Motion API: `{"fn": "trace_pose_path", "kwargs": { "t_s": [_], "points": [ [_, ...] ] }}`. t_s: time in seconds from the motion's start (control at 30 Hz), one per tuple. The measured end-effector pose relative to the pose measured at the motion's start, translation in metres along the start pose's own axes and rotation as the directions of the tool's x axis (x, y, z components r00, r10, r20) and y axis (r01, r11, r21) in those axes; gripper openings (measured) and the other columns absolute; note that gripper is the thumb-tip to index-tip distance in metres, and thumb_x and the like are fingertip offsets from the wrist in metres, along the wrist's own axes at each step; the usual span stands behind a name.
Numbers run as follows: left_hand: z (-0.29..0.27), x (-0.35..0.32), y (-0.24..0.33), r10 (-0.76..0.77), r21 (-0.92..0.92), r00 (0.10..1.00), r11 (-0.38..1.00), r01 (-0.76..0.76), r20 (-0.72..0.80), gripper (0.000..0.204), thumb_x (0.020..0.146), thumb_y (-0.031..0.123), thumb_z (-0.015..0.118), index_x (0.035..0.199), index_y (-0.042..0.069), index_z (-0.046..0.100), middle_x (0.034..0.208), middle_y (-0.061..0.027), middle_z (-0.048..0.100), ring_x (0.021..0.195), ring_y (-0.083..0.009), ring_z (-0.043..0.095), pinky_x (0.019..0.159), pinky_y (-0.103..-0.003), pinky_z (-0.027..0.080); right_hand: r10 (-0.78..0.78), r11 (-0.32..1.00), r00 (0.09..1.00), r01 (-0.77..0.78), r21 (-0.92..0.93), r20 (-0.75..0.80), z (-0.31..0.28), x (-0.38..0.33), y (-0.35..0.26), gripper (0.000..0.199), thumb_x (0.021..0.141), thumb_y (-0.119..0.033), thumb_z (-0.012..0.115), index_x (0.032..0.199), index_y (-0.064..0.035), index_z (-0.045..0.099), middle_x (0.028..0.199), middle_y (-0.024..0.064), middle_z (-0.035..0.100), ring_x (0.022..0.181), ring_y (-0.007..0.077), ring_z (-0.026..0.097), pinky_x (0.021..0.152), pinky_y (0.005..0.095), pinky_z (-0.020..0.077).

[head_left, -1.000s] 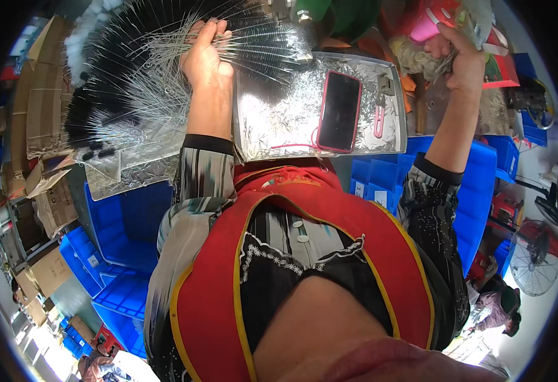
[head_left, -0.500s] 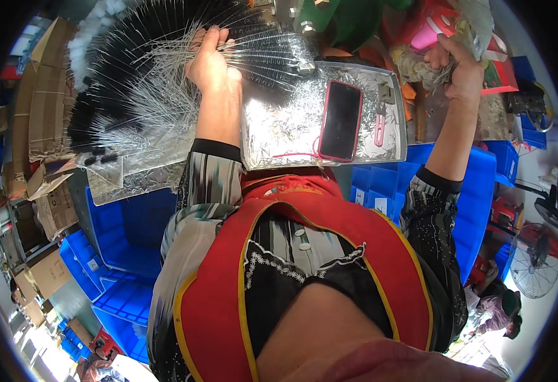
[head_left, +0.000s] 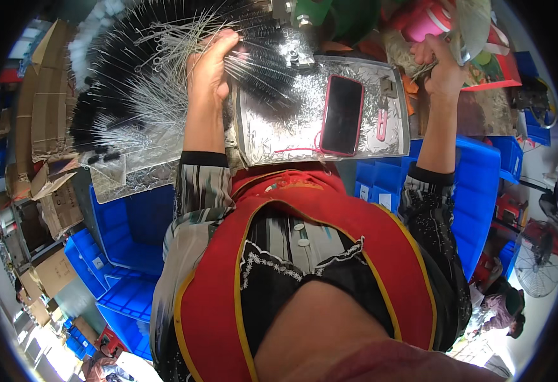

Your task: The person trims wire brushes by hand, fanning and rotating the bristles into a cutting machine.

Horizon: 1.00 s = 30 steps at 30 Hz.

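Entry, head view. I log the left hand (head_left: 210,67) at upper centre-left, its grip clenched on a bunch of thin wire stems (head_left: 164,95); these belong to black bottle brushes (head_left: 120,57) fanned across the upper left of the frame, long axes radiating outward from the hand. The left hand is the nearer one to them.

Right hand (head_left: 443,67), upper right: grip curled on something pale and stringy, I think, though the view is too poor to name it.

Between the hands: foil-lined tray (head_left: 279,134) on the worktop, carrying a red-cased phone (head_left: 342,114), upright in frame.

Surroundings: blue plastic bins (head_left: 132,223) at left and right; brown cardboard boxes (head_left: 43,127) along the left edge; red-and-green package (head_left: 495,67) at upper right; standing fan (head_left: 540,261) at lower right.
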<state>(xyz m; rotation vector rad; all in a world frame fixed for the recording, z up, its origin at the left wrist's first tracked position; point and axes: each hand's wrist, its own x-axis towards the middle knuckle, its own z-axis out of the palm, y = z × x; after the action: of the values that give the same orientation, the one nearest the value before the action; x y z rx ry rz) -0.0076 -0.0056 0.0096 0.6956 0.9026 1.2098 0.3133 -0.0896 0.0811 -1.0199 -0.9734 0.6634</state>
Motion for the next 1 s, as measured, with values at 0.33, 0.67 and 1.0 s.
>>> {"fn": "trace_pose_path", "kwargs": {
  "t_s": [0.33, 0.67, 1.0],
  "points": [
    [-0.009, 0.007, -0.006, -0.020, -0.248, 1.000, 0.968, 0.023, 0.013, 0.015, 0.071, -0.001, 0.059, 0.085, -0.001, 0.056, 0.080, -0.0121, 0.059, 0.071, -0.0213, 0.058, 0.060, -0.034, 0.051, -0.100, 0.995, 0.994, 0.099, 0.016, 0.032, -0.001, 0.002, 0.011, 0.011, 0.069, -0.001, 0.054, 0.058, 0.0037, 0.054, 0.047, 0.0076, 0.045, 0.043, 0.0181, 0.047, 0.055, 0.0328, 0.0448],
    [-0.016, 0.011, -0.014, -0.018, -0.312, 1.000, 0.950, 0.014, -0.009, 0.018, 0.072, -0.001, 0.058, 0.090, -0.002, 0.055, 0.086, -0.0167, 0.059, 0.076, -0.0248, 0.058, 0.069, -0.039, 0.049, 0.152, 0.974, 0.988, -0.155, -0.165, -0.031, 0.010, 0.016, -0.043, 0.023, 0.072, -0.007, 0.057, 0.053, -0.0027, 0.045, 0.047, 0.0049, 0.039, 0.045, 0.0172, 0.044, 0.052, 0.0310, 0.0406],
    [-0.010, 0.008, -0.011, -0.016, -0.330, 1.000, 0.944, 0.007, -0.025, 0.018, 0.071, -0.002, 0.059, 0.087, 0.000, 0.054, 0.080, -0.0145, 0.058, 0.065, -0.0203, 0.055, 0.062, -0.038, 0.050, 0.179, 0.961, 0.983, -0.181, -0.209, -0.029, 0.011, 0.018, -0.047, 0.022, 0.072, -0.006, 0.056, 0.053, -0.0028, 0.045, 0.047, 0.0048, 0.039, 0.045, 0.0173, 0.043, 0.052, 0.0311, 0.0419]
  ]
}}
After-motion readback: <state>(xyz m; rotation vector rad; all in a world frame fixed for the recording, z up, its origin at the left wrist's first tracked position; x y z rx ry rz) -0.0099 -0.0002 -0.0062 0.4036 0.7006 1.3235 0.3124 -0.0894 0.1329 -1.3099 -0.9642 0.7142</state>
